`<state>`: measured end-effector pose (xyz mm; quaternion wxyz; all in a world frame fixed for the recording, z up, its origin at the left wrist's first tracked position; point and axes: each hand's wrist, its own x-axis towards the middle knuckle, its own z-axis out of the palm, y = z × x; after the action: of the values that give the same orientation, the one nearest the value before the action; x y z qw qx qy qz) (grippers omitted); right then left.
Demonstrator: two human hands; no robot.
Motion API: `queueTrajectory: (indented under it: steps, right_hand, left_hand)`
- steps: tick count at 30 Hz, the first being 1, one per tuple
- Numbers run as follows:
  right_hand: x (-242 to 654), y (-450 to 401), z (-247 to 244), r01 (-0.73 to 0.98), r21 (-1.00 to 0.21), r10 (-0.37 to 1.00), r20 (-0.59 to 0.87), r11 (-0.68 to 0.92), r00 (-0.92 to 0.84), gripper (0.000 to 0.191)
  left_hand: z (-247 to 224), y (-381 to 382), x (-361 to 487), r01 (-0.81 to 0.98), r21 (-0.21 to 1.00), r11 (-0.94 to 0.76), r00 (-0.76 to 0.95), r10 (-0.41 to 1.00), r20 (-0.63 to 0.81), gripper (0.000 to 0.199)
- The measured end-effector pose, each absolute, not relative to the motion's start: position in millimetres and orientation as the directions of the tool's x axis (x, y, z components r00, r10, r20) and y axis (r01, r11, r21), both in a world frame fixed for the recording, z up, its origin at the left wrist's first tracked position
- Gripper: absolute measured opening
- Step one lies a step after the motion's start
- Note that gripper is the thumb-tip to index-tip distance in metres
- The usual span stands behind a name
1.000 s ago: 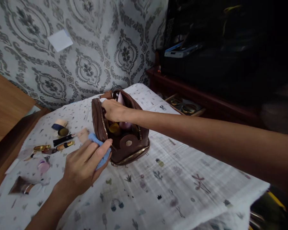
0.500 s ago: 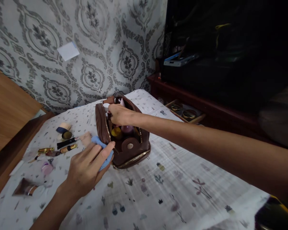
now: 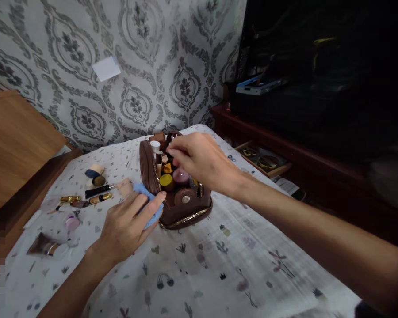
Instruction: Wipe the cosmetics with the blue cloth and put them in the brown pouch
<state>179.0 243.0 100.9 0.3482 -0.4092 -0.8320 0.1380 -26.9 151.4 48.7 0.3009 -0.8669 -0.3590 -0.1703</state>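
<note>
A brown makeup bag (image 3: 149, 170) stands unzipped on the patterned sheet. Inside it I see a white-capped item (image 3: 154, 146), a yellow round lid (image 3: 166, 181) and a lilac round container (image 3: 181, 176). My left hand (image 3: 126, 225) is closed on a light blue cloth (image 3: 147, 198), pressed near the bag's left front edge. Above the bag's right side is my right hand (image 3: 199, 159), its fingers pinched together over the opening. What they hold, if anything, I cannot make out. The far right part of the bag is hidden behind that hand.
Left of the bag lie a black tube (image 3: 97, 191), gold-capped tubes (image 3: 100, 198), a pink item (image 3: 71, 222), a brown tube (image 3: 41, 245) and a powder puff (image 3: 95, 170). An open drawer (image 3: 267, 161) juts out beyond the bed's right edge.
My right hand has lifted from the bag's left inside and shifted right, uncovering the white-capped item and the contents below it. My left hand still holds the cloth beside the bag.
</note>
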Motion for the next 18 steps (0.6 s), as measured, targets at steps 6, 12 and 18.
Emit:
queueTrajectory:
  steps: [6, 12, 18]
  right_hand:
    - [196, 201, 65, 0.576, -0.422, 0.665, 0.679, 0.7, -0.311, 0.024]
    - [196, 180, 43, 0.517, -0.329, 0.529, 0.792, 0.79, -0.304, 0.036]
    - [186, 161, 29, 0.381, -0.257, 0.41, 0.818, 0.888, -0.404, 0.02]
  left_hand:
    - [44, 150, -30, 0.745, -0.385, -0.545, 0.663, 0.543, 0.515, 0.034]
    - [36, 145, -43, 0.755, -0.346, -0.557, 0.644, 0.532, 0.55, 0.04]
    - [12, 139, -70, 0.801, -0.32, -0.507, 0.597, 0.63, 0.496, 0.034]
